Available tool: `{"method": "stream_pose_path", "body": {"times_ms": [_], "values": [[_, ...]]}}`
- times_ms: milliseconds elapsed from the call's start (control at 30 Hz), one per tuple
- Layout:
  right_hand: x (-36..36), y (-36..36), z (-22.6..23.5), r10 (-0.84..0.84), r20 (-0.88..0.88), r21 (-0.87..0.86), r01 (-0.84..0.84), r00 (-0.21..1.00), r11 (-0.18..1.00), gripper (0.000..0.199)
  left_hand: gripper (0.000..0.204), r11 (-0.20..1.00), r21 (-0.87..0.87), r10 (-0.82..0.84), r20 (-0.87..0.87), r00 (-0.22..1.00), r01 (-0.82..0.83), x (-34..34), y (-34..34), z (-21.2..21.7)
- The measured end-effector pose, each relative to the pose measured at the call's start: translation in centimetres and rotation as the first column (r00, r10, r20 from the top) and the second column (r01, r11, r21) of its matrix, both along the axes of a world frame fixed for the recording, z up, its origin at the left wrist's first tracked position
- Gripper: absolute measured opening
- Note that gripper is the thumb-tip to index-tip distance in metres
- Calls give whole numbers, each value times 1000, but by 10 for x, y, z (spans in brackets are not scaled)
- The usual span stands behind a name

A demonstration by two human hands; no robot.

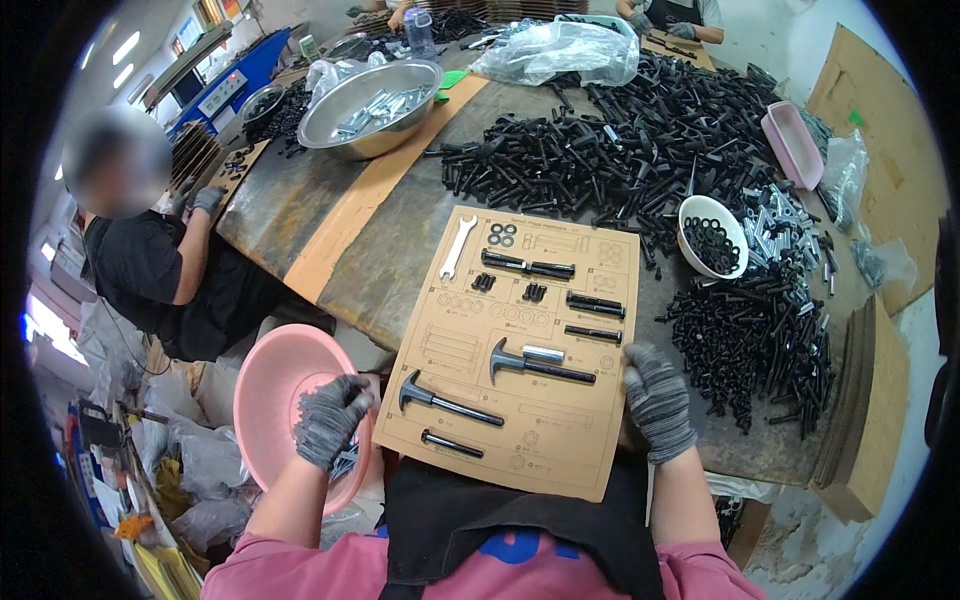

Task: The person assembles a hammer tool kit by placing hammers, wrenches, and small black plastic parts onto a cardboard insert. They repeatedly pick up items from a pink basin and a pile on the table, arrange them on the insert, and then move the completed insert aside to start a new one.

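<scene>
My left hand (333, 420), in a grey striped glove, is over a pink basin (252, 400) with silver metal parts in it. Its fingers are curled, and what they hold is hidden. Just beyond the right edge of a printed cardboard sheet (470, 340), my gloved right hand (660, 402) has bent fingers; I cannot make out anything in them. On the sheet lie a silver open-end wrench (459, 247), black washers (502, 235), several black bolts and rods (528, 264), two black hammer-shaped parts (450, 402) and a silver sleeve (543, 353).
Black bolts (590, 150) are heaped across the metal table. A white bowl of black rings (712, 235) stands beside silver sleeves (785, 230). A steel bowl (370, 110) holds silver parts. Stacked cardboard (855, 400) is at the right. A co-worker (145, 250) sits at the left.
</scene>
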State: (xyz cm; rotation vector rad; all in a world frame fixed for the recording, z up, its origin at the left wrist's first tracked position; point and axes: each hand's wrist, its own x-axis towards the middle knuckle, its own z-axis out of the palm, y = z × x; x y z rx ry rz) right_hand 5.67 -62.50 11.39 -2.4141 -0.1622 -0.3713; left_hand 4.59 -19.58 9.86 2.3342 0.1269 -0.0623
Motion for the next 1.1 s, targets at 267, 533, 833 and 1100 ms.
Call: {"method": "stream_pose_path", "body": {"times_ms": [267,533,833,1100], "values": [[-9,12,-2,-69,-65,-86,63,996,994,28,25,972,206,-82,-156,984,114,-25,-7,16],[5,19,10,-88,-236,-553,-60,968,831,27,20,982,179,-31,-128,991,54,-30,-30,53],[20,21,36,46,-451,-587,-335,892,738,37,20,986,-163,-67,-186,980,36,-32,-23,59],[22,50,27,166,-393,-448,-346,904,824,33,20,997,20,82,-126,989,-80,-29,10,38]]}}
